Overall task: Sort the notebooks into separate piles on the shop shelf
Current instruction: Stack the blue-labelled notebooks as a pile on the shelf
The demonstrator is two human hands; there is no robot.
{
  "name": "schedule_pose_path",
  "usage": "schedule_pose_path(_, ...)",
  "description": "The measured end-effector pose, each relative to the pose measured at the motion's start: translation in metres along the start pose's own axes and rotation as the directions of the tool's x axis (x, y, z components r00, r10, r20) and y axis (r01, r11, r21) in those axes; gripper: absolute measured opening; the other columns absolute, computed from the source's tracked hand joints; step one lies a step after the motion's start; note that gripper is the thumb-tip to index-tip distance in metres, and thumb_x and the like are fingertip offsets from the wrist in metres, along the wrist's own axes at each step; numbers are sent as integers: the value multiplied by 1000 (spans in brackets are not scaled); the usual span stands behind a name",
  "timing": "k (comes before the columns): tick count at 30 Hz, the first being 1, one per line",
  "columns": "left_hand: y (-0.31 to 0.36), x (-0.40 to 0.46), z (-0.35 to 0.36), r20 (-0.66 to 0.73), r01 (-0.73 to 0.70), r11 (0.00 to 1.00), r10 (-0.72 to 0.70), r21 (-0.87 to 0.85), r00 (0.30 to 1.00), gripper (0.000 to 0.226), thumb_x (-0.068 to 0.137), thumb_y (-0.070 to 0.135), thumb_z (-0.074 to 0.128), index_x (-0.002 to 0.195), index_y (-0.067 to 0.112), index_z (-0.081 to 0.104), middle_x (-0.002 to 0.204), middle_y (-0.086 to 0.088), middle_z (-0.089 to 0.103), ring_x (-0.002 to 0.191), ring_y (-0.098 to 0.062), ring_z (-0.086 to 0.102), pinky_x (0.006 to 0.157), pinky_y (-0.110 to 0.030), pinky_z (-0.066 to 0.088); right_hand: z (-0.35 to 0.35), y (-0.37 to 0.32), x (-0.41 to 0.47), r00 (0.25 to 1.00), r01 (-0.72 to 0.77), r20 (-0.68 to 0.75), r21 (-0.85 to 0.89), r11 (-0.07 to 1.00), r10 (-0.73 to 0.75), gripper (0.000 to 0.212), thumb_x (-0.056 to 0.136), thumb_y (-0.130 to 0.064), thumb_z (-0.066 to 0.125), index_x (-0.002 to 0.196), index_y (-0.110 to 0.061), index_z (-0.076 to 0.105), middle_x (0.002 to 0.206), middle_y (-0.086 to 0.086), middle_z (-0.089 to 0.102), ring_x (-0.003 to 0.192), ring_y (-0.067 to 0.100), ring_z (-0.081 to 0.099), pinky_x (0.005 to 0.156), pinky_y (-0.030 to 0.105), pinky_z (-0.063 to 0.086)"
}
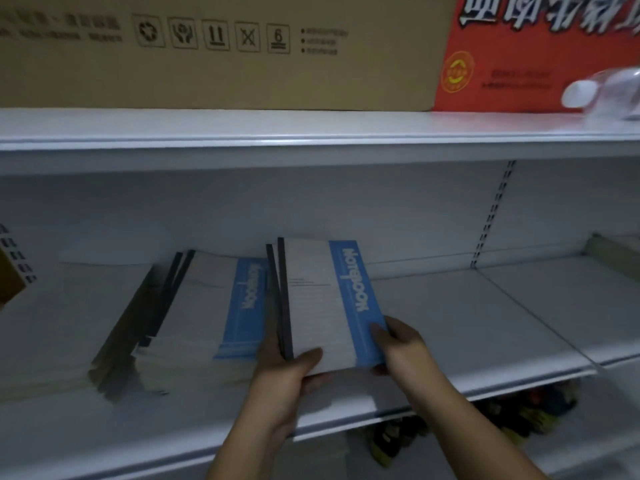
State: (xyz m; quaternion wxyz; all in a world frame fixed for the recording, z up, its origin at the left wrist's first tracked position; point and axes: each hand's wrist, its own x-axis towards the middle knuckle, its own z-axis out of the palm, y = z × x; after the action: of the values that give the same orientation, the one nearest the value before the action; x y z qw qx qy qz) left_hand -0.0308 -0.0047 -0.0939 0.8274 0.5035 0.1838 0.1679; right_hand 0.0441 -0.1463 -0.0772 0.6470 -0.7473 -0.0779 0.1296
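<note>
Both my hands hold a small stack of white notebooks (318, 299) with a blue strip and dark spines, lifted a little above the white shop shelf (467, 323). My left hand (287, 372) grips the near left corner, thumb on the top cover. My right hand (401, 344) grips the near right edge at the blue strip. To the left, a pile of the same white and blue notebooks (211, 306) lies on the shelf. Further left lie more notebooks with darker edges (117, 344), blurred.
A brown cardboard box (214, 50) and a red box (519, 53) stand on the upper shelf (311, 133), with a clear plastic bottle (606, 91) lying at the right. Colourful goods (519, 414) show on the shelf below. A slotted upright (491, 216) divides the back panel.
</note>
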Motion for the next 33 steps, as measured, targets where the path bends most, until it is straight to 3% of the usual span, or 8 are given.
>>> schedule_pose_path(5, -13, -12, 42, 118, 65, 995, -73, 73, 990, 45, 83, -15, 56, 109, 22, 55, 104, -7, 68, 92, -26, 67, 61, -34, 58, -61, 2, 13, 1000, 13, 10, 176, 984, -15, 26, 95, -4, 44, 104, -14, 66, 91, 6, 73, 84, 26, 69, 77, 39, 55)
schedule_pose_path(13, -62, -17, 169, 162, 206, 973, -220, 101, 962, 26, 96, 16, 49, 115, 5, 62, 101, -17, 72, 89, -32, 69, 77, -44, 58, -204, 32, 14, 998, 33, -50, 106, 994, -28, 28, 97, -3, 40, 104, -18, 63, 86, 11, 70, 74, 29, 64, 69, 38, 53)
schedule_pose_path(16, -92, -16, 227, 138, 183, 967, -208, 177, 968, 26, 97, 27, 48, 108, 8, 64, 91, -14, 74, 78, -28, 71, 68, -38, 58, -258, 44, 6, 997, 29, -76, 74, 997, -24, 33, 98, -5, 40, 110, -22, 65, 90, 7, 72, 79, 29, 66, 72, 38, 54)
schedule_pose_path(20, -136, -17, 291, 106, 138, 945, -176, 296, 979, 26, 101, 28, 42, 120, 12, 50, 98, -12, 66, 90, -29, 64, 88, -46, 53, -328, 55, -3, 995, -1, -102, 75, 997, 9, 38, 98, -7, 39, 115, -33, 62, 93, 1, 74, 81, 23, 69, 68, 29, 52)
schedule_pose_path(25, -170, -11, 358, 182, 134, 938, -200, 320, 963, 21, 101, 13, 41, 121, 12, 48, 93, -6, 63, 78, -21, 62, 52, -24, 54, -395, 68, 4, 987, -75, -139, 14, 997, 76, 47, 98, -23, 45, 139, -42, 36, 105, -6, 70, 102, 39, 64, 71, 41, 52)
schedule_pose_path(27, -179, -3, 379, 191, 134, 941, -200, 312, 961, 24, 101, 9, 42, 123, 13, 49, 89, -2, 62, 75, -16, 59, 47, -20, 49, -416, 68, 12, 986, -65, -152, 5, 998, 65, 42, 98, -18, 44, 134, -40, 41, 103, -7, 69, 96, 36, 66, 74, 43, 55)
schedule_pose_path(30, -202, 27, 402, 196, 160, 937, -227, 310, 954, 26, 101, 11, 43, 124, 19, 51, 97, 3, 63, 84, -14, 60, 64, -25, 48, -441, 59, 30, 969, -77, -237, 4, 997, 76, 38, 97, -4, 39, 107, -33, 60, 84, -2, 68, 69, 18, 65, 58, 25, 52)
schedule_pose_path(33, -219, 53, 428, 191, 177, 913, -260, 369, 947, 30, 101, 17, 42, 130, 14, 52, 118, -5, 63, 103, -25, 61, 95, -39, 49, -466, 62, 61, 912, -116, -399, -37, 993, 92, 31, 92, -1, 46, 110, -12, 68, 86, 10, 70, 76, 29, 65, 66, 38, 52)
